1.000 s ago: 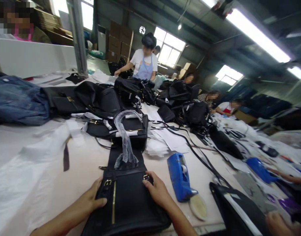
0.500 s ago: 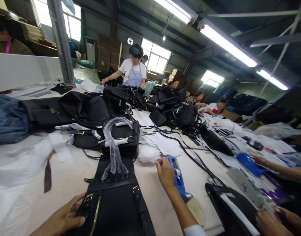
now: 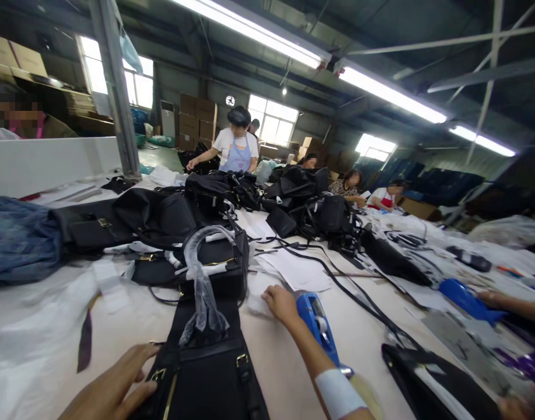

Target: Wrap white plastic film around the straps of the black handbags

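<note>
Left hand (image 3: 112, 380), fingers apart, touched black bag (image 3: 210, 382); right hand (image 3: 282, 304), fingertips bunched, grip unclear, by loose papers (image 3: 259, 283): careless drag risked scattering.

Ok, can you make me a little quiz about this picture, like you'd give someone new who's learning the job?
1. Which hand is at the edge of the buckled black bag?
2. Of these, which is nearest to the right hand? A) denim cloth B) white paper sheets C) metal pillar
3. True or false: the tape dispenser beside the right hand is blue.

Key
1. The left hand.
2. B
3. True
</note>
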Action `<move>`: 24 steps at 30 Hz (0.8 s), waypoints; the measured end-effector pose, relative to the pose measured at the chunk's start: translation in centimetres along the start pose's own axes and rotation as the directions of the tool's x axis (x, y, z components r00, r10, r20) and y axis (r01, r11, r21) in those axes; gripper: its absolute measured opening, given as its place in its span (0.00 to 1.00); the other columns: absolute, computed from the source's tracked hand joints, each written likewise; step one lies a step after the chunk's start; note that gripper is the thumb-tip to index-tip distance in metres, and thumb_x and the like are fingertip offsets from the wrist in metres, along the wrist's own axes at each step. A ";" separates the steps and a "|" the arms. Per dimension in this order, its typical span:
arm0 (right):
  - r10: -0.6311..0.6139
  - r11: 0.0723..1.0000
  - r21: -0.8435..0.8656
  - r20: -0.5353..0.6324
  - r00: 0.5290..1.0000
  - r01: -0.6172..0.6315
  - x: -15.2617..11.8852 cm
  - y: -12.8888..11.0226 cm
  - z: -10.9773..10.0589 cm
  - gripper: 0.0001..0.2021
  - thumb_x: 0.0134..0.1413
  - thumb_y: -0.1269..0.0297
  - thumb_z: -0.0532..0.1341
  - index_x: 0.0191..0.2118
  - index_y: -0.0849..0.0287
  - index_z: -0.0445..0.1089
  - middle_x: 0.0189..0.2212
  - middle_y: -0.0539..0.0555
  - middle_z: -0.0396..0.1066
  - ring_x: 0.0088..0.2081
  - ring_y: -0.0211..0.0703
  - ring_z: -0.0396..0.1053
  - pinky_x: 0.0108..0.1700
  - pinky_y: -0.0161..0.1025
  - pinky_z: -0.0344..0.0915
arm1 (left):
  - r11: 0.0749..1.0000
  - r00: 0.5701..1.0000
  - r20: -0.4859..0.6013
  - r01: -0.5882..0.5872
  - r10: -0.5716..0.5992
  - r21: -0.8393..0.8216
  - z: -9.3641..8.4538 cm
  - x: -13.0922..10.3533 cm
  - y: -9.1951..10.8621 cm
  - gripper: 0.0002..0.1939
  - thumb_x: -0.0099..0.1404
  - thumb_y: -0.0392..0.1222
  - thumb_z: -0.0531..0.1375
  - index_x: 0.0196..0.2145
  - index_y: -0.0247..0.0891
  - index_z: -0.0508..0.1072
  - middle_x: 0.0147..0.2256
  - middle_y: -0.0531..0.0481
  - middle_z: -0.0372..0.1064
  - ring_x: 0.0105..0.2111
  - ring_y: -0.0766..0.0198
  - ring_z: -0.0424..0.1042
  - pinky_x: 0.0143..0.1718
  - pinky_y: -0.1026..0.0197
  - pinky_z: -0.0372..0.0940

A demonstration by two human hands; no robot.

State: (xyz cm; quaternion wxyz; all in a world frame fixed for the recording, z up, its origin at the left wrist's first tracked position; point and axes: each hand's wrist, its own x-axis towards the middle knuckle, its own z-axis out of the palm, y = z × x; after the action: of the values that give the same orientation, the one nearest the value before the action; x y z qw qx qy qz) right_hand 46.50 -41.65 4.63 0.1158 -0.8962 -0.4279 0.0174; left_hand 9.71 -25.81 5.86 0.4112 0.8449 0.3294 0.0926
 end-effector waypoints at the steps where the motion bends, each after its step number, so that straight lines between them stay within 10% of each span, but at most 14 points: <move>1: 0.011 1.000 0.017 0.003 1.000 -0.011 0.0 0.6 0.1 0.09 0.60 0.59 0.57 0.36 0.56 0.73 0.36 0.53 0.75 0.39 0.43 0.71 0.37 0.34 0.57 | 0.996 0.997 -0.003 -0.077 0.077 0.050 0.1 0.9 1.2 0.22 0.58 0.54 0.59 0.48 0.45 0.72 0.38 0.48 0.75 0.40 0.52 0.75 0.43 0.57 0.69; 6: 0.091 0.993 0.085 -0.054 0.994 -0.086 -0.2 2.0 0.2 0.10 0.64 0.62 0.53 0.38 0.57 0.70 0.34 0.52 0.76 0.37 0.41 0.72 0.35 0.33 0.56 | 0.896 0.902 0.168 -0.421 0.398 0.140 5.9 7.7 8.9 0.21 0.65 0.43 0.52 0.56 0.42 0.66 0.56 0.45 0.65 0.56 0.56 0.64 0.59 0.56 0.58; 10: 0.126 0.987 0.121 -0.134 0.983 -0.110 -0.8 2.0 0.2 0.09 0.65 0.65 0.51 0.41 0.58 0.68 0.33 0.52 0.76 0.37 0.42 0.73 0.35 0.33 0.58 | 0.809 0.881 0.269 -0.467 0.390 0.356 13.7 13.1 13.4 0.36 0.59 0.40 0.58 0.63 0.29 0.53 0.65 0.33 0.46 0.64 0.49 0.48 0.63 0.52 0.50; 14: 0.160 0.980 0.152 -0.231 0.960 -0.127 -1.8 2.5 -0.3 0.10 0.66 0.67 0.49 0.42 0.58 0.66 0.36 0.54 0.76 0.38 0.43 0.74 0.35 0.33 0.60 | 0.734 0.911 0.268 -0.412 0.315 0.540 19.3 16.3 15.3 0.42 0.57 0.34 0.61 0.66 0.37 0.47 0.66 0.31 0.41 0.64 0.36 0.47 0.56 0.40 0.56; 24: 0.429 0.841 0.534 -0.564 0.705 -0.084 -7.4 4.6 -4.9 0.17 0.65 0.52 0.46 0.44 0.58 0.64 0.40 0.61 0.74 0.40 0.51 0.73 0.40 0.41 0.64 | 0.717 0.891 0.227 -0.452 0.393 0.531 21.3 17.9 17.9 0.31 0.61 0.39 0.61 0.60 0.30 0.59 0.60 0.25 0.53 0.56 0.35 0.58 0.51 0.37 0.59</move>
State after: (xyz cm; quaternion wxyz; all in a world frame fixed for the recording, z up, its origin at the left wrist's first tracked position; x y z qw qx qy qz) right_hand 46.02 -51.09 7.87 0.4700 -0.8383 -0.2069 -0.1830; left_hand 41.14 -35.96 3.56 0.1227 0.9844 0.1196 0.0399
